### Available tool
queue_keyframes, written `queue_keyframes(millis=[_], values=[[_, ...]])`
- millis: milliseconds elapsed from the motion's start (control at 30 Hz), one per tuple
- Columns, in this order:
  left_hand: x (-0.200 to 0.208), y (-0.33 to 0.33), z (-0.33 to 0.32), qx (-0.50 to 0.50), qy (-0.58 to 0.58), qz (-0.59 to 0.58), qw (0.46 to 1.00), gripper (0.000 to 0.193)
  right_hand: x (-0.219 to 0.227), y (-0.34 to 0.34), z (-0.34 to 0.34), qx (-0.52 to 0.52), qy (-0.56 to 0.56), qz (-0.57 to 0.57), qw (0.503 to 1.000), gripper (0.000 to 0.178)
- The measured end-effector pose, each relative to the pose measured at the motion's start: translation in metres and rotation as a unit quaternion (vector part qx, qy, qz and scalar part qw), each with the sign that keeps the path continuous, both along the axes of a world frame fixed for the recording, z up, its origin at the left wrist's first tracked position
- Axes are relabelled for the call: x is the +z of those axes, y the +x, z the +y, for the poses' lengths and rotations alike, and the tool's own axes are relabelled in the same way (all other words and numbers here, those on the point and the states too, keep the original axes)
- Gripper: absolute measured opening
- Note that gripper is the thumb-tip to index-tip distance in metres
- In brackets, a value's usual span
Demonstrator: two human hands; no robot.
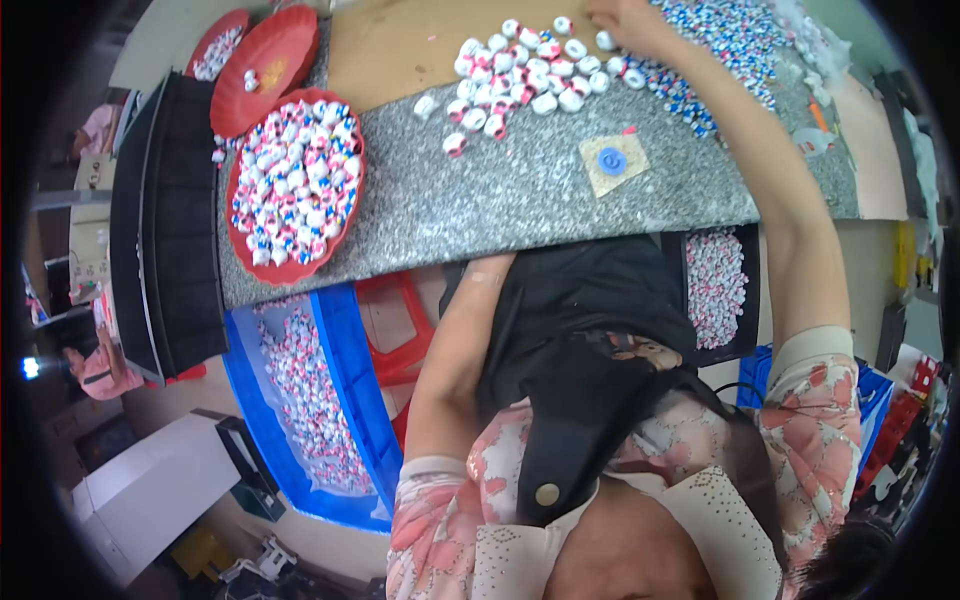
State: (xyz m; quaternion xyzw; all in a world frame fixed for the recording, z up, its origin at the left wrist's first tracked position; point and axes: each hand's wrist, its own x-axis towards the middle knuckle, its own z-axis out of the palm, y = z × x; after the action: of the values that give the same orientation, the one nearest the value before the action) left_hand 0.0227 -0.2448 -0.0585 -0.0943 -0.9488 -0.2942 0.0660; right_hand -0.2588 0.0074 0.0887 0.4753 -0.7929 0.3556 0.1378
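My right hand (630, 25) reaches to the far edge of the picture, fingers bent together beside the loose pieces. What they hold, if anything, I cannot make out. A small white piece (605, 41) lies just under the fingertips. To its left spreads a loose heap of small rounded white-and-pink pieces (545, 80), some with openings. A dense pile of small blue-and-white pieces (715, 50) lies beneath and beyond my right forearm. My left forearm runs up to the near edge of the speckled grey tabletop (450, 190), which hides the left hand.
A red scalloped bowl (234, 225) full of white, pink and blue pieces stands at left; another red dish (300, 45) is behind it. A blue knob on a tan square (612, 160) sits near my forearm. Below are a blue crate (350, 375) and a black tray (752, 290).
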Motion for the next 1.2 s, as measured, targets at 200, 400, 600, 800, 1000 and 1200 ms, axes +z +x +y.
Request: queue_keyframes(millis=[200,400,600,800,1000,1200], values=[[0.087,0.07,-0.005,-0.066,0.045,-0.126,0.989,0.03,0.015,0.069,-0.025,-0.202,0.127,-0.054,0.97,0.024],[0.175,0.088,0.003,-0.157,0.197,-0.054,0.966,0.025,0.01,0.094,-0.095,-0.216,0.006,-0.05,0.975,0.023],[0.202,0.062,0.011,-0.106,0.326,-0.061,0.938,0.029,0.029,0.056,-0.049,-0.131,0.076,0.223,0.963,0.024],[0.199,0.04,0.006,-0.101,0.455,-0.107,0.878,0.03,0.059,0.089,0.053,-0.113,0.252,-0.041,0.96,0.022],[0.204,0.015,0.018,-0.05,0.575,-0.148,0.803,0.035,0.054,0.113,0.067,-0.068,0.191,0.015,0.979,0.019],[0.194,0.002,0.016,-0.012,0.611,-0.147,0.778,0.035,0.059,0.14,0.039,-0.132,0.19,0.038,0.972,0.017]])
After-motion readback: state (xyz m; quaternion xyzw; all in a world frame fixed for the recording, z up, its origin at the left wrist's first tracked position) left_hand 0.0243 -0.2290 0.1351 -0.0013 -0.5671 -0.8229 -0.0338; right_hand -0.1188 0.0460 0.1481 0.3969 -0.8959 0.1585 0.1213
